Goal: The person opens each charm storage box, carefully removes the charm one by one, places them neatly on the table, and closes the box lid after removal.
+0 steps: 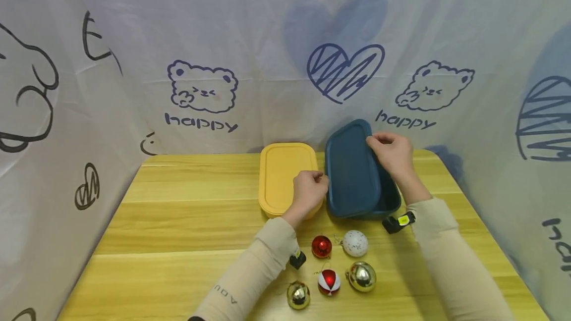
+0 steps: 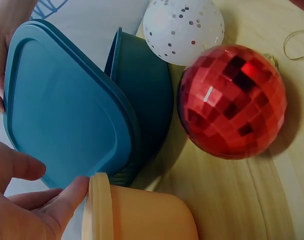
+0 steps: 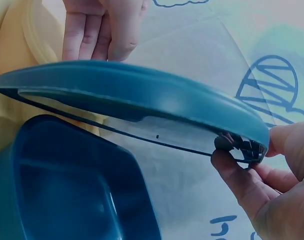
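Observation:
A dark blue lid (image 1: 354, 170) stands tilted over the dark blue container (image 1: 389, 194), leaving the right side of its opening showing. At the lid's upper right edge, my right hand (image 1: 394, 153) pinches the rim between thumb and fingers; the right wrist view shows this grip (image 3: 272, 175) from beside. My left hand (image 1: 310, 189) is at the lid's left edge, over the right side of the yellow lidded container (image 1: 285, 177). In the left wrist view, the left hand's thumb and fingers (image 2: 37, 200) are spread apart near the blue lid's lower corner.
In front of the containers lie a red ball ornament (image 1: 321, 246), a white speckled one (image 1: 355, 243), a red-and-white one (image 1: 329, 282) and two gold ones, a larger one (image 1: 362, 276) and a smaller one (image 1: 298, 294). Printed cloth (image 1: 267, 98) hangs around the wooden table (image 1: 178, 222).

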Demonstrator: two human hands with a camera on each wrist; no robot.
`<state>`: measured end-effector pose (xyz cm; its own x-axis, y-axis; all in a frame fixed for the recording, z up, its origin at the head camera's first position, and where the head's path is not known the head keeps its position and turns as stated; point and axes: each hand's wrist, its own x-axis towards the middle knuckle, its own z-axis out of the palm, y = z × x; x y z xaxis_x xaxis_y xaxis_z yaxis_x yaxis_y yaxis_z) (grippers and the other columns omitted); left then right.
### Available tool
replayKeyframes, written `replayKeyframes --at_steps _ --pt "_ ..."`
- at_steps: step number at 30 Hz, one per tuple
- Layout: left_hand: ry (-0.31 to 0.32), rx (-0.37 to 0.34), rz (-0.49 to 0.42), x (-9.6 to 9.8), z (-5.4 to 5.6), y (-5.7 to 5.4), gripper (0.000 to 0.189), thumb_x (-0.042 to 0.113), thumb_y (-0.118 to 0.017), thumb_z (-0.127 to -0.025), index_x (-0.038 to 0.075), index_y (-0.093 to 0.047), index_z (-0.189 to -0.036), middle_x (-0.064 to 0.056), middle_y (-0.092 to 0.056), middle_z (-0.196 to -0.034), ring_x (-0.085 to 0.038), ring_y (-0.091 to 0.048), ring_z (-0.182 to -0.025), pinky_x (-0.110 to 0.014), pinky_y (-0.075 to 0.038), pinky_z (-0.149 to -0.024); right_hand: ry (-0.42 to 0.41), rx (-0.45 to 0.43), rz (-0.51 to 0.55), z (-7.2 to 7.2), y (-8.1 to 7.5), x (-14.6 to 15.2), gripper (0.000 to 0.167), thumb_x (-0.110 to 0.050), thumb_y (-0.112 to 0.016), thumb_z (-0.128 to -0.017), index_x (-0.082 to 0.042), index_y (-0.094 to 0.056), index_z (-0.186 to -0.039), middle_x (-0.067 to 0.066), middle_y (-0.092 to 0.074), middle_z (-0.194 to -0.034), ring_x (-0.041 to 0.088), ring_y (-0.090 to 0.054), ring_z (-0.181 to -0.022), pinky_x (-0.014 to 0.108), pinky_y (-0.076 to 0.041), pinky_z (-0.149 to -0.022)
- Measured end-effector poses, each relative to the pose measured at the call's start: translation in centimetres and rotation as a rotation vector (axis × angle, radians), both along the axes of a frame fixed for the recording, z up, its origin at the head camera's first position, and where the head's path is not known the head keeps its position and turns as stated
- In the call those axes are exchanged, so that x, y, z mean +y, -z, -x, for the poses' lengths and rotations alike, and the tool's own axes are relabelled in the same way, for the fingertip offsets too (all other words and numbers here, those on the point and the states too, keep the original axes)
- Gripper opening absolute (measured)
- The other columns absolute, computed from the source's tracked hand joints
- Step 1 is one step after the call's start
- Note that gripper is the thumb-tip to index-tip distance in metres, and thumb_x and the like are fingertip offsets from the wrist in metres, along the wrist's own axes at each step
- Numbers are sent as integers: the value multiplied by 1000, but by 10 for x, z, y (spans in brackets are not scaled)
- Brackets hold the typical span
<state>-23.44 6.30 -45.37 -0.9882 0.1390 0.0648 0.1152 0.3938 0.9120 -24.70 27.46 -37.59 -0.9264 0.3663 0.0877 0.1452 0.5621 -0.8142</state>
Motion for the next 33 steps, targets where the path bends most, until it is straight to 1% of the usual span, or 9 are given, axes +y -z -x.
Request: replayKeyframes --at_steps 2,4,8,10,15,19,24,29,33 --pt "14 -6 -9 2 -1 -2 28 11 -63 -99 -5 -79 -115 -9 -80 -87 -16 -71 -73 -23 -55 -67 -2 -4 16 -1 1 2 42 -36 -66 -101 -3 -76 -123 17 -72 -118 16 -60 -86 14 -51 -64" --pt "35 -7 -2 3 -2 -4 23 11 -62 -99 -3 -80 -94 -4 -69 -68 -11 -59 -58 -21 -45 -57 -5 -12 34 -2 2 4 42 -37 -65 -101 -3 -76 -125 16 -71 -119 14 -60 -84 15 -51 -65" --pt "67 -22 2 7 -5 -6 41 11 -59 -99 11 -50 -59 4 -37 -52 -11 -33 -46 -22 -27 -48 -21 -18 75 -3 5 7 45 -38 -66 -102 -3 -74 -128 16 -70 -123 7 -61 -81 15 -53 -66" --pt "80 -28 8 9 -6 -6 47 11 -58 -99 17 -37 -58 4 -30 -51 -12 -28 -45 -23 -24 -48 -18 -19 82 -4 6 9 47 -38 -65 -102 -2 -74 -130 17 -70 -124 4 -61 -79 15 -53 -66" --pt "117 -70 0 13 -9 -5 38 14 -57 -101 13 -44 -66 5 -32 -53 -11 -30 -48 -23 -27 -49 -4 -18 150 -7 12 16 49 -36 -65 -103 1 -70 -134 13 -67 -121 -1 -62 -79 13 -55 -67" --pt "141 -80 11 15 -12 -5 23 15 -57 -102 -1 -67 -90 -5 -58 -64 -13 -48 -56 -23 -37 -54 -14 -22 231 -7 17 25 51 -33 -65 -104 4 -66 -138 2 -63 -113 -2 -63 -80 14 -58 -70" --pt "132 -55 20 19 -16 -2 30 15 -59 -102 -5 -73 -118 -17 -77 -91 -17 -66 -73 -23 -47 -60 -9 -13 280 -8 22 35 52 -32 -64 -104 6 -64 -140 -6 -61 -102 -3 -64 -78 13 -58 -69" --pt "97 -45 -1 19 -18 2 18 12 -59 -100 3 -67 -87 1 -50 -55 -10 -44 -49 -22 -35 -49 4 -15 300 -8 24 43 52 -31 -64 -104 7 -63 -140 -7 -61 -102 -3 -64 -78 13 -58 -70" --pt "74 -33 21 18 -18 5 37 11 -61 -99 13 -45 -66 6 -33 -51 -10 -32 -45 -23 -28 -48 -1 -37 323 -9 26 48 53 -31 -62 -105 5 -61 -144 -6 -58 -111 -4 -65 -82 13 -58 -73"
